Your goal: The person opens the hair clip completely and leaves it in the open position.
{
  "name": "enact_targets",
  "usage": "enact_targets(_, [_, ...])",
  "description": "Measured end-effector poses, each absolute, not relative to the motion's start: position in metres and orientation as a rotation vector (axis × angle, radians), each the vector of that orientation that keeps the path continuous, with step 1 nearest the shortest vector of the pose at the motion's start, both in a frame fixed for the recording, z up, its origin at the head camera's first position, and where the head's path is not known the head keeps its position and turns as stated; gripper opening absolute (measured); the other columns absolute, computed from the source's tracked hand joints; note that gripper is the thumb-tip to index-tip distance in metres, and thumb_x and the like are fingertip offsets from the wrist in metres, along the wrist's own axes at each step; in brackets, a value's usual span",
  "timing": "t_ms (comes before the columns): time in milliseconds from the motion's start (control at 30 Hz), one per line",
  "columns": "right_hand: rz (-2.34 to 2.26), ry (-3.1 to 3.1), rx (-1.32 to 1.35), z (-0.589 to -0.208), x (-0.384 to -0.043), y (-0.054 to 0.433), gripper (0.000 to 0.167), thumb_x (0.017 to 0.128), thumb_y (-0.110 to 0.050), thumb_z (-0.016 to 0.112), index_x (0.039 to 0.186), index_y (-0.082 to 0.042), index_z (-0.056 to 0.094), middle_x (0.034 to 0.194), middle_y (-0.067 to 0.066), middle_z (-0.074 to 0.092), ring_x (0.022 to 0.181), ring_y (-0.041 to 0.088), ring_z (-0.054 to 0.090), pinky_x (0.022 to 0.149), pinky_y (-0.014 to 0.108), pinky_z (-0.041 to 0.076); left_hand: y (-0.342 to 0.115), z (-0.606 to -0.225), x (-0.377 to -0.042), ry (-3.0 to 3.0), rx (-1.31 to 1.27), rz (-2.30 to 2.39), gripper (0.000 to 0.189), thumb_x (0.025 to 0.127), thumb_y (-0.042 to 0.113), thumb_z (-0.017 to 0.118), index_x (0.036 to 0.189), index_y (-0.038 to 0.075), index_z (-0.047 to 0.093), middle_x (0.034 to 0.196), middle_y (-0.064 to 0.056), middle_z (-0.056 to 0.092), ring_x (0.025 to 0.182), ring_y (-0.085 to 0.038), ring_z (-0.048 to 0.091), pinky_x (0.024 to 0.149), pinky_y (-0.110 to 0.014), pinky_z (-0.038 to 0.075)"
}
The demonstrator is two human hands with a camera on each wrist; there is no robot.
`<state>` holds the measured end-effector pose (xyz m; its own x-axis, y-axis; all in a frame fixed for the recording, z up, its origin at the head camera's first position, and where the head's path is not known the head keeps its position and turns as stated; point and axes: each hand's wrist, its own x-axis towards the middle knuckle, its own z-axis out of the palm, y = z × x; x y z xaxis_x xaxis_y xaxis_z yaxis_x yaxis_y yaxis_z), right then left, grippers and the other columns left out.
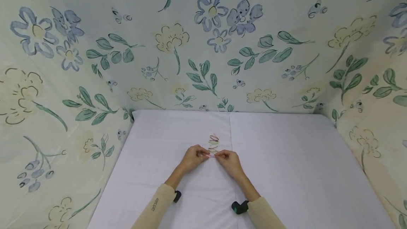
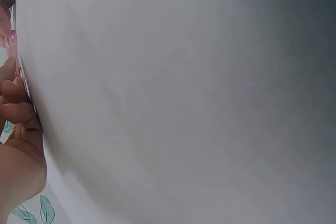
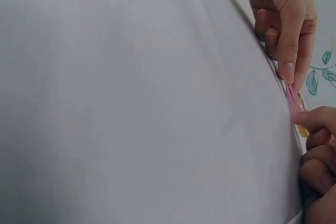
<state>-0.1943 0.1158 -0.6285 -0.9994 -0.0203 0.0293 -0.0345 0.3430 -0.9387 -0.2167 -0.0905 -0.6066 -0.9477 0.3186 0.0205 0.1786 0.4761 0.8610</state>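
Note:
Both hands meet near the middle of the white-covered table. Between them is a slim pink hair clip (image 3: 294,103) with a slit along its length. My left hand (image 1: 192,158) pinches one end of it between thumb and index finger. The right hand (image 1: 231,162) pinches the other end, its remaining fingers curled under. Just beyond the fingertips lies a column of thin coloured clips (image 1: 213,140) in red, green and orange, set in slanting pairs. A yellow clip (image 3: 303,130) shows behind the pink one in the right wrist view.
White cloth (image 1: 302,165) covers the table, with a crease running front to back right of the clips. Floral curtains (image 1: 203,77) hang behind it and at both sides. Dark wrist cameras (image 1: 240,207) sit at the sleeve cuffs.

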Motion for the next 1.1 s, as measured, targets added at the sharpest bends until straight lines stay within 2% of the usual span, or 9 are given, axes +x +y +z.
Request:
enact_targets(167, [1.759,-2.581,0.018,-0.6295,-0.1967,0.1167,0.008,0.085,0.001,0.077,0.087,-0.006,0.081,0.069,0.0,0.064,0.059,0.001,0.049,0.057,0.016,0.039,-0.09,-0.6096,-0.22,2.547,0.444,1.489,0.016,0.087,0.001,0.079,0.103,0.001,0.079,0.092,-0.015,0.07,0.07,-0.006,0.051,0.062,-0.015,0.041])
enact_targets(433, [1.701,-2.567,0.053,-0.6276,-0.1971,0.1136,0.011,0.084,0.003,0.073,0.086,-0.005,0.081,0.066,0.003,0.062,0.054,0.002,0.046,0.053,0.017,0.036,-0.0919,-0.6102,-0.2238,2.545,0.469,1.496,0.018,0.086,0.001,0.081,0.104,0.001,0.079,0.088,-0.016,0.069,0.065,-0.005,0.049,0.056,-0.016,0.038])
enact_targets(667, [1.717,-2.538,0.03,-0.6303,-0.196,0.1132,0.01,0.084,0.003,0.075,0.085,-0.006,0.081,0.067,0.003,0.064,0.055,0.0,0.047,0.054,0.016,0.037,-0.0917,-0.6126,-0.222,2.554,0.462,1.472,0.019,0.085,0.002,0.082,0.104,0.003,0.079,0.086,-0.012,0.069,0.064,-0.004,0.049,0.055,-0.016,0.039])
enact_targets(900, [1.735,-2.515,-0.001,-0.63,-0.193,0.1142,0.008,0.083,0.002,0.076,0.085,-0.004,0.08,0.066,0.002,0.063,0.057,0.0,0.049,0.055,0.015,0.038,-0.09,-0.6106,-0.2207,2.536,0.465,1.5,0.021,0.084,0.0,0.082,0.105,0.001,0.078,0.087,-0.015,0.07,0.063,-0.005,0.049,0.054,-0.016,0.038])
enact_targets(1100, [1.724,-2.511,0.014,-0.6294,-0.1923,0.1122,0.007,0.082,0.002,0.076,0.085,-0.003,0.08,0.064,-0.002,0.059,0.055,0.0,0.046,0.052,0.015,0.036,-0.0915,-0.6075,-0.2195,2.536,0.421,1.487,0.021,0.085,0.002,0.082,0.106,0.004,0.079,0.089,-0.012,0.07,0.062,-0.003,0.049,0.054,-0.015,0.038])
